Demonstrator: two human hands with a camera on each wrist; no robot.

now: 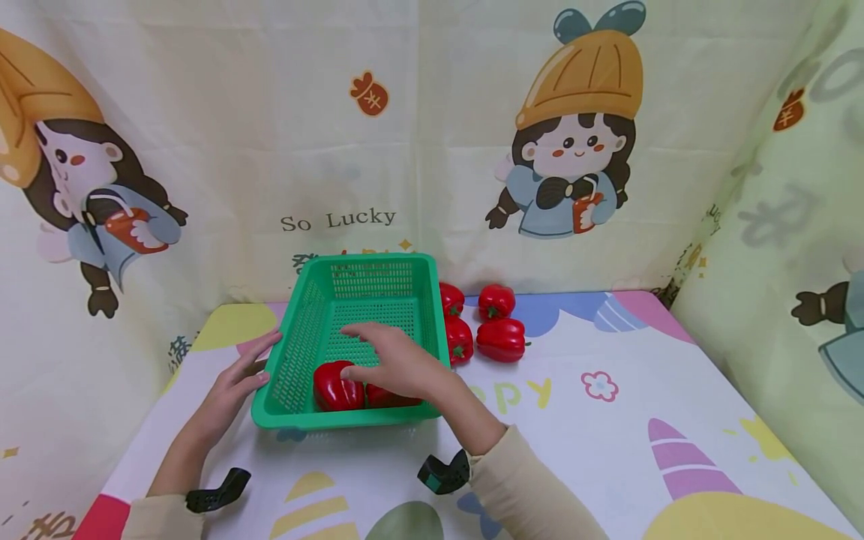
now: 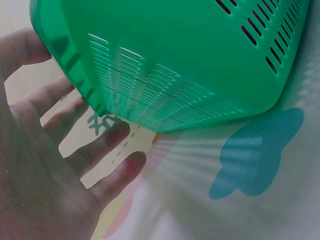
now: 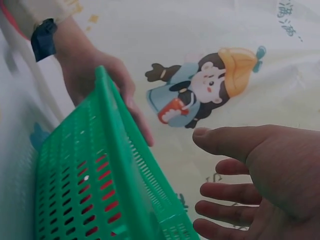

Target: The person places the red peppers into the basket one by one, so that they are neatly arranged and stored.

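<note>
A green plastic basket [image 1: 270, 397] with slotted walls stands on the table, two red bell peppers [image 1: 334, 388] lying at its near end. At its left rim is my left hand [image 1: 228, 394], thumb and fingertips touching the edge. The left wrist view shows that hand's fingers [image 2: 100, 150] spread loosely beside the basket wall. Above the peppers hovers my right hand [image 1: 405, 365], thumb and fingers apart and holding nothing. It hides part of the right-hand pepper [image 1: 394, 399]. In the right wrist view the right palm [image 3: 285, 175] faces the basket rim.
Several more red bell peppers [image 1: 501, 340] lie on the table just right of the basket, some partly behind its wall. A patterned cloth [image 1: 594, 450] covers the tabletop. Printed curtains [image 1: 445, 150] rise behind the table and at both sides.
</note>
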